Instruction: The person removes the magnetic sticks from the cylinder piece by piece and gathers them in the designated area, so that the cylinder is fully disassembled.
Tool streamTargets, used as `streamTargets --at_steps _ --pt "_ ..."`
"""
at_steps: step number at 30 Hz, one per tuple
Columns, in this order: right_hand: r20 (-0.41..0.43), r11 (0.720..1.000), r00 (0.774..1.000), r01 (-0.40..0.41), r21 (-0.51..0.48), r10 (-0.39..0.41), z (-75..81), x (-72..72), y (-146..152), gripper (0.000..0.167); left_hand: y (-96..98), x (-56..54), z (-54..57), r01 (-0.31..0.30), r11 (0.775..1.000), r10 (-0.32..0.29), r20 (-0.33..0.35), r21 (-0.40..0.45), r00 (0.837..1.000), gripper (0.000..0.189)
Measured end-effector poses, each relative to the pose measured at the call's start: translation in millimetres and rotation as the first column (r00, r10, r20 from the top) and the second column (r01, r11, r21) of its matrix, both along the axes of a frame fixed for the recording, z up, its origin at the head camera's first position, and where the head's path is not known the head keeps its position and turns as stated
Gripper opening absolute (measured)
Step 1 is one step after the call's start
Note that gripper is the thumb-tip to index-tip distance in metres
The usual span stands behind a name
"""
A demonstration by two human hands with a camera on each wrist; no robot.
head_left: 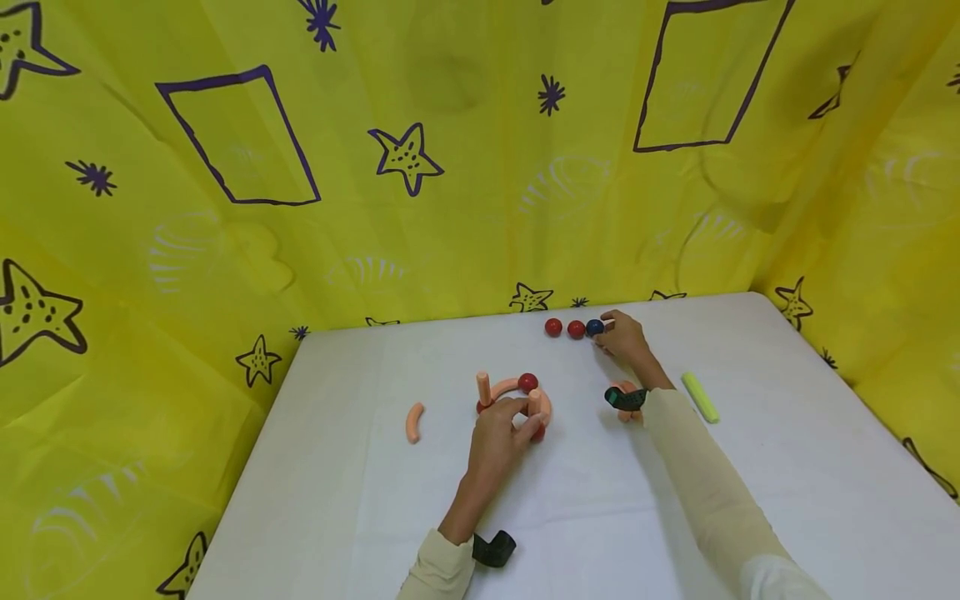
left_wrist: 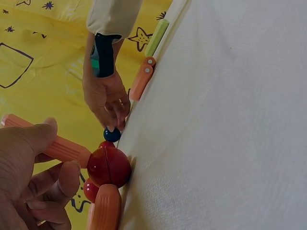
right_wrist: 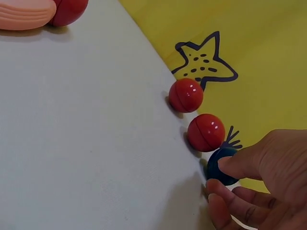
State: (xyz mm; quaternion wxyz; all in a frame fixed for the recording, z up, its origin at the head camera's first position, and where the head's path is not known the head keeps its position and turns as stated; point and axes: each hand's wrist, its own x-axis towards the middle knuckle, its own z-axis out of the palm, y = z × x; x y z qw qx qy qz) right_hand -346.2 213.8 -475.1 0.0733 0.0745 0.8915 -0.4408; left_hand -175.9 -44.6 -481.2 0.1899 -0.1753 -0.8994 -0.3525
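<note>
A blue ball [right_wrist: 222,165] sits at the back of the table, and my right hand [head_left: 624,337] pinches it, thumb on its side. Beside it lie two red balls [head_left: 576,329] in a row. Nearer the middle is a ring of curved peach pieces [head_left: 506,386] joined by red balls [head_left: 528,382]. My left hand [head_left: 498,437] holds an upright peach stick [left_wrist: 62,146] that stands on one of the ring's red balls [left_wrist: 109,166]. Another peach stick [head_left: 483,389] stands upright on the ring's left side.
A loose curved peach piece [head_left: 414,422] lies left of the ring. Under the right forearm are some orange pieces [left_wrist: 142,79], partly hidden. A yellow-green stick [head_left: 701,397] lies to the right. Behind the white table [head_left: 315,517] hangs a yellow patterned cloth [head_left: 465,242].
</note>
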Motion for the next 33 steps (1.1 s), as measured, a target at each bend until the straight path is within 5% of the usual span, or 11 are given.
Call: streamTargets --at_steps 14,20,22,24,29,33 --pt "-0.264 0.997 0.964 0.002 0.075 0.018 45.7 33.2 -7.7 0.045 -1.6 -0.3 -2.6 -0.008 1.0 0.008 -0.034 -0.017 0.999 0.014" --pt "-0.318 0.987 0.935 -0.143 0.067 0.157 76.4 62.8 -26.7 0.039 -1.3 -0.1 -3.1 -0.01 0.999 0.008 -0.033 -0.039 0.999 0.015" --pt "-0.332 0.965 0.906 -0.251 0.075 0.261 83.1 74.0 -33.6 0.037 -1.6 -0.3 -3.8 -0.012 0.999 0.01 -0.036 -0.045 0.999 0.015" --pt "-0.355 0.921 0.852 -0.381 0.087 0.386 86.8 84.6 -39.3 0.035 -2.2 -0.6 -4.0 -0.008 0.999 0.006 -0.031 -0.045 0.999 0.017" --pt "-0.365 0.758 0.692 -0.65 0.062 0.623 86.7 107.7 -51.1 0.034 -5.0 -2.4 -5.1 0.014 1.0 -0.014 -0.004 -0.026 1.0 0.023" --pt "-0.329 0.687 0.636 -0.725 0.057 0.698 77.1 118.1 -59.6 0.04 -5.4 -2.5 -4.9 0.018 1.0 -0.017 0.045 -0.025 0.999 0.029"
